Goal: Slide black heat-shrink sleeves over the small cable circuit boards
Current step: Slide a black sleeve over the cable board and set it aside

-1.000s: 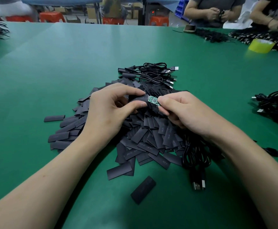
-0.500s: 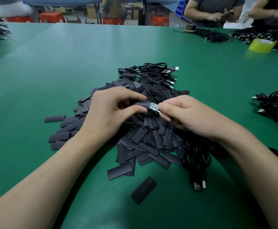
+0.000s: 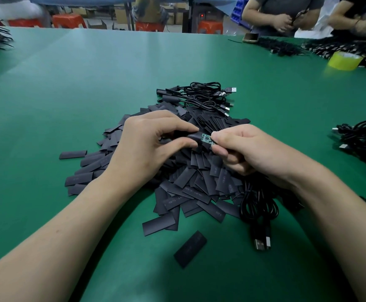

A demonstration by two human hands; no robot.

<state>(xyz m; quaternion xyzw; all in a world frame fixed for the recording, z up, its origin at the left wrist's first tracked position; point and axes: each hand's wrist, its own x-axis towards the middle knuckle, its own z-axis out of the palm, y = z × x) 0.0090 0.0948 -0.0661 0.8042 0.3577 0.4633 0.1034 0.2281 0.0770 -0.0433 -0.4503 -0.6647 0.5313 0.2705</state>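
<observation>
Left hand point(image 3: 153, 142) pinches a black sleeve point(image 3: 193, 136), partly over the green board point(image 3: 206, 138) pinched by right hand point(image 3: 249, 149); few cables point(image 3: 203, 97) likely finished, large sleeve pile point(image 3: 199, 188) remaining.

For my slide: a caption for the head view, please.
Left hand holds black heat-shrink sleeve partly over small green circuit board pinched by right hand.

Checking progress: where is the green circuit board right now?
Head view, centre: the right hand pinches the green circuit board above the sleeve pile, its end in the sleeve the left hand holds.
</observation>
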